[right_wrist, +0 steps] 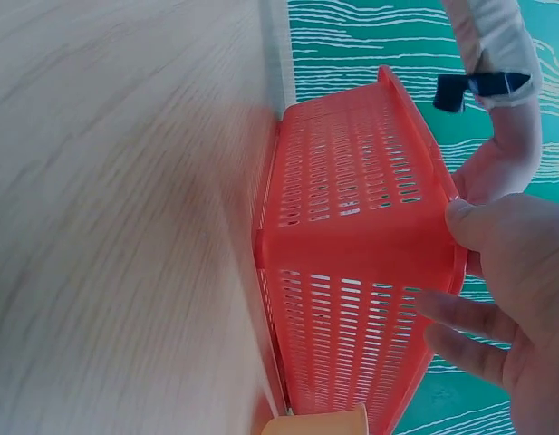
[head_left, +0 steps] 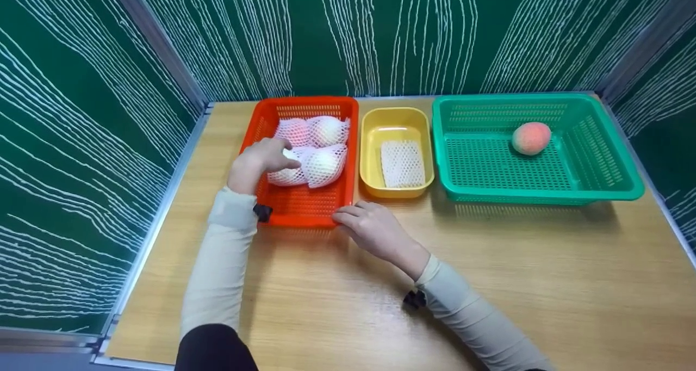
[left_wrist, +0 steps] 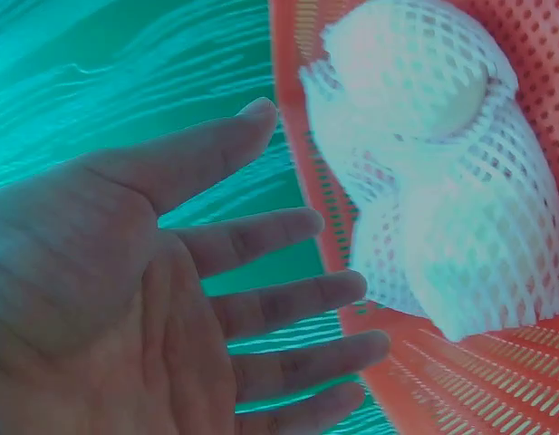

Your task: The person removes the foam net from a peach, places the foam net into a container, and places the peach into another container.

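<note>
In the head view a red basket [head_left: 304,205] holds several round fruits in white foam nets [head_left: 325,167], one of them pinkish. My left hand [head_left: 265,158] is over the basket's left side, beside the nearer netted fruits. In the left wrist view the fingers of that hand [left_wrist: 125,281] are spread, with nothing in the palm, and the netted fruits [left_wrist: 478,245] lie beyond the fingertips. With thumb and finger, my right hand [head_left: 378,232] grips the rim at the basket's near right corner. In the right wrist view the thumb [right_wrist: 469,222] touches that corner.
A yellow tub [head_left: 370,183] with a flat white foam net [head_left: 403,164] stands right of the red basket. Farther right, a green basket [head_left: 473,194] holds one peach [head_left: 532,138]. Green panels with white lines [head_left: 391,39] enclose the wooden table [head_left: 348,305].
</note>
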Available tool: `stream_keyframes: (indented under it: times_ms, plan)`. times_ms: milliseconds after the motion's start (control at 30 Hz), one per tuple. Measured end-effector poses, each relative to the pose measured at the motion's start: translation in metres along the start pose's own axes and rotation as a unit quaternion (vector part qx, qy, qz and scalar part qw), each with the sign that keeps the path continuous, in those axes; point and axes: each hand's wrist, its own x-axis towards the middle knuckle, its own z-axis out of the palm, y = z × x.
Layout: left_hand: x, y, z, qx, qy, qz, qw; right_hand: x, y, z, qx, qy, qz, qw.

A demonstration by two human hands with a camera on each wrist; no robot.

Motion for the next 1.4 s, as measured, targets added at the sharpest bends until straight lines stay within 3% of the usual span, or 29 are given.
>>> stream_keyframes:
  times_ms: [267,533,700,867,1067,1200,1267,1400]
  plan:
    - [0.024,-0.005,-0.007,-0.027,-0.045,-0.024,0.9984,-0.002,0.000,0.002,0.000,0.011,-0.003,1.000]
    - [0.038,-0.013,-0.004,-0.059,-0.046,-0.059,0.9954,-0.002,0.000,0.001,0.007,0.011,-0.002,1.000]
    - [0.049,-0.024,0.005,-0.090,-0.046,-0.073,0.9922,-0.003,-0.001,0.001,0.009,0.008,-0.004,1.000]
    - [0.060,-0.037,0.018,-0.086,-0.056,-0.045,0.9937,-0.003,-0.001,0.001,0.005,0.009,-0.002,1.000]
    - [0.064,-0.044,0.030,-0.145,-0.069,-0.075,0.9841,-0.003,-0.001,0.002,0.009,0.017,-0.009,1.000]
    - [0.067,-0.044,0.029,-0.094,-0.057,-0.031,0.9934,-0.004,0.001,0.003,0.009,0.025,-0.009,1.000]
    - [0.067,-0.043,0.027,-0.087,-0.059,-0.021,0.9942,-0.004,0.001,0.002,0.006,0.025,-0.009,1.000]
    - [0.064,-0.042,0.023,-0.119,-0.067,-0.043,0.9896,-0.004,0.001,0.001,0.005,0.012,-0.002,1.000]
